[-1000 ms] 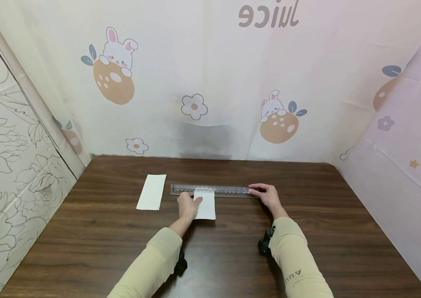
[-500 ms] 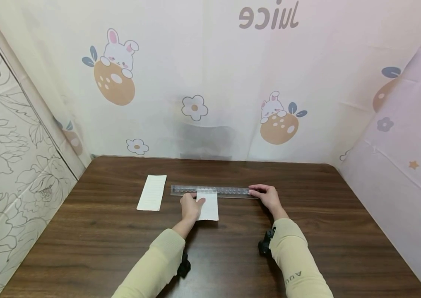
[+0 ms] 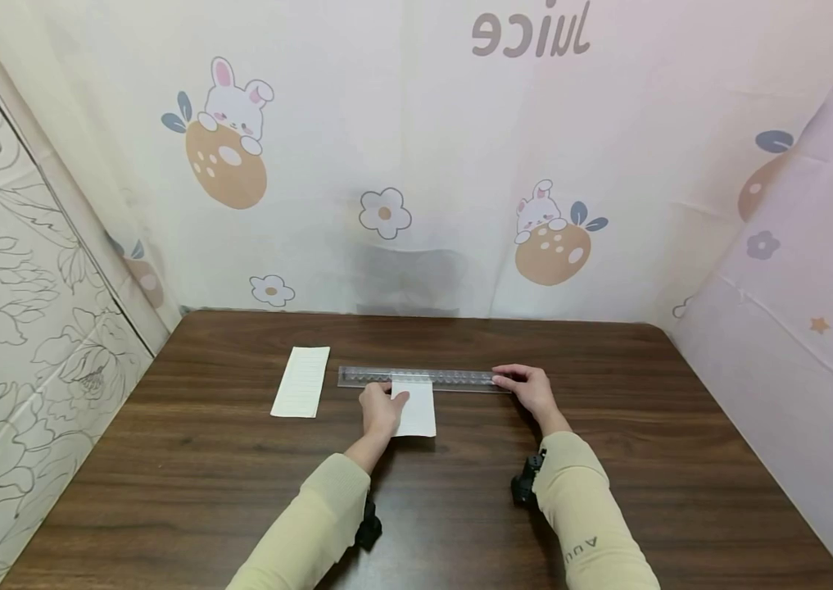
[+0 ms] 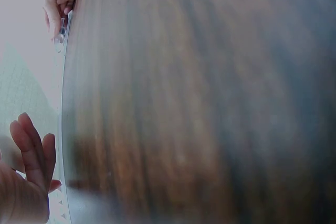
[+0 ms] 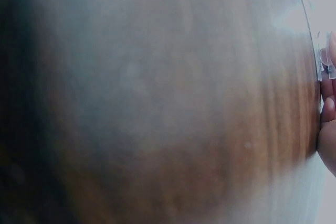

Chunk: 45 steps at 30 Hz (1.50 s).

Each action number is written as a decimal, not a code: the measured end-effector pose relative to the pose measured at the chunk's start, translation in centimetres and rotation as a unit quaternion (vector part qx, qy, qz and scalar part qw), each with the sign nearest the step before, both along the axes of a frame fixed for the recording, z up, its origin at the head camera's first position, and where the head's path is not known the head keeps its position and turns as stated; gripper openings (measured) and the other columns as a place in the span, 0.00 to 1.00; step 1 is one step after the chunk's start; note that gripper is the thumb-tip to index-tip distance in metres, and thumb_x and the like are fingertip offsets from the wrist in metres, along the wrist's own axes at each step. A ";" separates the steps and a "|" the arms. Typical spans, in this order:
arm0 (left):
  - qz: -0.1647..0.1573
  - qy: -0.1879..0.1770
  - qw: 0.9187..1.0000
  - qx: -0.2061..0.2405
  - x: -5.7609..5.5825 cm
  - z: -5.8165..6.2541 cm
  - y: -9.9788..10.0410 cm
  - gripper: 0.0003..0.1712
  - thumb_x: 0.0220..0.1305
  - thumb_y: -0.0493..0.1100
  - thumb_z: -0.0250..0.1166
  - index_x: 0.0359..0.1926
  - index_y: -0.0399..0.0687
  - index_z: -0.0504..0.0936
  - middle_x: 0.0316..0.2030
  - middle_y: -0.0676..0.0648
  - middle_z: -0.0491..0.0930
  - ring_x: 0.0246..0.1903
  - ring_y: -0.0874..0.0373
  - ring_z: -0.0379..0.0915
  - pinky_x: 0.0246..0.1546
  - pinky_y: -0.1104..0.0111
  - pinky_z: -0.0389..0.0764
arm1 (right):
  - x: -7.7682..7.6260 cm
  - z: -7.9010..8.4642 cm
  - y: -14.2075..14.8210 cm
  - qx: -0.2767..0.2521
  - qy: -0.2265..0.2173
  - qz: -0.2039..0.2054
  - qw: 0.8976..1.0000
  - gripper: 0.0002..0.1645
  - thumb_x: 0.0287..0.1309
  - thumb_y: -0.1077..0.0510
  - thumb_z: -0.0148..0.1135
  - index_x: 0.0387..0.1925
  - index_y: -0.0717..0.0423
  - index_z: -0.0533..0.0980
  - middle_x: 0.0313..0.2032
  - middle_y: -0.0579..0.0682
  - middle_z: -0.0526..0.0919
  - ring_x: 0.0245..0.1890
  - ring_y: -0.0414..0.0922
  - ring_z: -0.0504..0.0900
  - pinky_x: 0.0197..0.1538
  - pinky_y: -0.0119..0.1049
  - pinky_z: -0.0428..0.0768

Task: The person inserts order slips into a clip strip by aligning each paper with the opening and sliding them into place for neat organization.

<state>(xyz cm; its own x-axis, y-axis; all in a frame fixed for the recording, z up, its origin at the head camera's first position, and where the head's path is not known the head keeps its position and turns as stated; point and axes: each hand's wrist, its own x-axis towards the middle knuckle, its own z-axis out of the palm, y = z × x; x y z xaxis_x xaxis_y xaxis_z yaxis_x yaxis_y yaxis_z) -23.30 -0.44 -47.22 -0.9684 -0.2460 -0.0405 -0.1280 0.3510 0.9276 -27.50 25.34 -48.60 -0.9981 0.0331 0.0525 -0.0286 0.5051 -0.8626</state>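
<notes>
Clear plastic ruler [image 3: 464, 378] lies crosswise on the dark wood counter [image 3: 195, 475], just below the middle of the head frame, and your right hand [image 3: 531, 389] pinches its right end between thumb and fingers. Your left hand [image 3: 381, 409], near the centre, holds the left edge of a white sheet [image 3: 418, 414], thumb on top; you cannot see in the head view where its other fingertips press. The sheet's upper end overlaps the ruler, but you cannot tell which of the two lies over the other. A lined sheet [image 3: 300, 383] sits left of the ruler, apart from it. Your two sleeves [image 3: 593, 508] are cut off by the bottom of the frame, and they partly cover the black wrist devices [image 3: 527, 481].

Your wrist views help little: blurred wood fills most of both. The left one squeezes the ruler into a thin strip along its left side, with your left hand cropped at lower left; the right one shows only part of your right hand at the right edge, beside the clear ruler end.

Compared with a second ago, you have the white sheet and your left hand slightly farther right. Your right hand, the ruler and the lined sheet stay put.
</notes>
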 end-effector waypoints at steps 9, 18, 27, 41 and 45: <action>0.002 0.015 1.000 -0.009 0.0 -0.2 0.3 0.19 0.52 0.36 0.65 0.43 0.26 0.77 0.40 0.33 0.77 0.33 0.50 0.76 0.34 0.61 0.76 | -0.1 0.0 0.1 0.003 -0.002 0.002 1.000 0.16 0.49 0.56 0.64 0.40 0.60 0.80 0.42 0.58 0.79 0.48 0.52 0.72 0.51 0.45 0.68; -0.003 0.005 1.000 -0.006 -0.1 -0.1 0.7 0.19 0.52 0.37 0.64 0.44 0.28 0.77 0.40 0.34 0.76 0.28 0.53 0.76 0.31 0.63 0.76 | -0.3 -0.2 0.3 0.010 0.006 0.003 1.000 0.16 0.49 0.56 0.64 0.40 0.60 0.80 0.42 0.57 0.80 0.48 0.53 0.72 0.51 0.46 0.68; -0.004 0.001 1.000 -0.001 -0.1 0.0 1.2 0.19 0.52 0.36 0.64 0.44 0.27 0.76 0.41 0.33 0.76 0.29 0.53 0.76 0.32 0.63 0.76 | -0.3 -0.3 0.2 0.005 0.002 0.001 1.000 0.18 0.48 0.54 0.64 0.40 0.60 0.80 0.42 0.58 0.80 0.48 0.52 0.72 0.51 0.44 0.68; 0.009 0.006 1.000 -0.006 0.0 0.2 1.9 0.19 0.51 0.37 0.65 0.42 0.27 0.78 0.39 0.33 0.75 0.32 0.49 0.75 0.33 0.62 0.76 | -0.3 -0.2 0.2 0.002 0.003 0.000 1.000 0.17 0.48 0.56 0.65 0.39 0.61 0.80 0.41 0.58 0.80 0.47 0.51 0.73 0.51 0.43 0.67; 0.008 0.011 1.000 -0.009 0.1 0.2 2.1 0.19 0.50 0.36 0.66 0.42 0.27 0.78 0.39 0.33 0.75 0.33 0.49 0.75 0.34 0.62 0.76 | -0.2 -0.2 0.1 0.001 0.001 -0.001 1.000 0.17 0.48 0.56 0.65 0.40 0.61 0.80 0.41 0.58 0.80 0.47 0.51 0.72 0.51 0.44 0.68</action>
<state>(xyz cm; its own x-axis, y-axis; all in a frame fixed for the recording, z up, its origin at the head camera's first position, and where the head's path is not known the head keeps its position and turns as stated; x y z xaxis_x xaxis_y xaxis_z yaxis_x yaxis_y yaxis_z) -23.23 1.63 -47.02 -0.9648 -0.2625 -0.0149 -0.1137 0.3657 0.9237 -27.72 25.49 -48.76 -0.9979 0.0349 0.0540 -0.0289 0.5067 -0.8617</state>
